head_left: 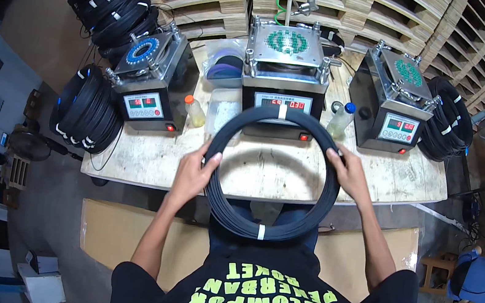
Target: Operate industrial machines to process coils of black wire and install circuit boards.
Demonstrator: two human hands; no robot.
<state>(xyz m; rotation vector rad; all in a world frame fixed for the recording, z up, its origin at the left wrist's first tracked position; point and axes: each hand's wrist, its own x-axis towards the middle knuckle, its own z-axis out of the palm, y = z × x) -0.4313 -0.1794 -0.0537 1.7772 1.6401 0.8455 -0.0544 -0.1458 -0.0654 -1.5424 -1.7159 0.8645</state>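
Note:
My left hand is closed around the left side of a large coil of black cord, its thumb over the front. On the opposite side, my right hand grips the same coil. White bands wrap the coil at its top and bottom. It is tilted up in front of me, over the table's front edge. Behind it stands the middle machine, a box with a metal top plate, a green ring pattern and a lit red display. The coil's top covers part of that machine's front.
On the wooden table stand a left machine, a right machine, an orange-capped bottle and a blue-capped bottle. Stacked black coils are at the left, more coils at the right. An air tool hangs behind.

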